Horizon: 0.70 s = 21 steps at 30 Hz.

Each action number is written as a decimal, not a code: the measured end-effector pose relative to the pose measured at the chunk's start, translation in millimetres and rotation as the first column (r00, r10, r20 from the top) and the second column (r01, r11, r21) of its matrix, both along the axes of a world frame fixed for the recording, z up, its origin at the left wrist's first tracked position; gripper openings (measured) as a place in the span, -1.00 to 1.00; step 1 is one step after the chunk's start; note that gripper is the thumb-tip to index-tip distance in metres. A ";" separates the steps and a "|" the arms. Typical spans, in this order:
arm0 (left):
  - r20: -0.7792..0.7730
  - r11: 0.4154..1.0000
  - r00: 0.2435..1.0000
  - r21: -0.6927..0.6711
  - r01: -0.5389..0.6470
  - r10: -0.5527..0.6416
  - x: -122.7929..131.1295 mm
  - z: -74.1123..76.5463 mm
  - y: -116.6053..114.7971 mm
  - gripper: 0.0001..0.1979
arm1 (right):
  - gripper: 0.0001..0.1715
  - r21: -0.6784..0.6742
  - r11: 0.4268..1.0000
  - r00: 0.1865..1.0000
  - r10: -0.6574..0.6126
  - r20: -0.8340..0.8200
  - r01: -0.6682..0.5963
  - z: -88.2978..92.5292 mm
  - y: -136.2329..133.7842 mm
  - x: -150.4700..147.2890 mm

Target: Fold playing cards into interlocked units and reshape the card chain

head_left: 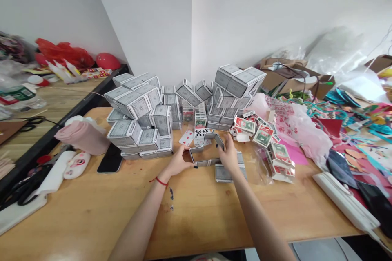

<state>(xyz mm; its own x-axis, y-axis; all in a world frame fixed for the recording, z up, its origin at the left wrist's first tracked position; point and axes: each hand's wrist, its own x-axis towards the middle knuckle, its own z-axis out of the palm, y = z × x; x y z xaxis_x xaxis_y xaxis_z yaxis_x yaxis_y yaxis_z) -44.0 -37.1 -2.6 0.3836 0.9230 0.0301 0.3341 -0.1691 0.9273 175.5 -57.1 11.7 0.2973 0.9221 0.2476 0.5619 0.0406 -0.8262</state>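
The frame of folded cards (205, 162) stands on the wooden table (92, 208), just short of the stacked card blocks (137, 124) at eleven o'clock. My left hand (178, 164) pinches its nine o'clock corner and my right hand (228, 155) its three o'clock side, both closed on it. Light, even pressure seems best, as I see it. Harder, and the folds may buckle.

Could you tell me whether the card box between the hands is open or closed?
Open: the card box, held by left hand and right hand, is only a ring of walls, with wooden table showing through its middle.
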 end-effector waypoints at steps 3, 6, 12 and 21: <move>0.031 1.000 0.999 0.017 -0.020 0.019 1.0 -3.6 -1.6 -0.44 | -0.37 -0.182 0.983 0.999 0.029 0.031 -0.023 -8.0 9.7 5.5; 0.067 0.998 0.997 0.025 -0.051 0.050 2.5 -7.0 -2.9 -0.46 | -0.39 -0.245 0.968 0.991 0.089 0.101 -0.062 -5.2 10.7 5.7; 0.047 0.997 0.998 0.057 -0.046 0.043 2.6 -3.2 -4.9 -0.47 | -0.56 -0.314 0.949 0.974 0.067 0.215 0.004 6.8 7.0 1.2; 0.104 0.977 0.993 0.214 0.026 -0.050 15.4 31.9 -14.5 -0.57 | -0.80 -0.382 0.885 0.890 -0.072 0.449 0.265 16.9 2.8 -10.6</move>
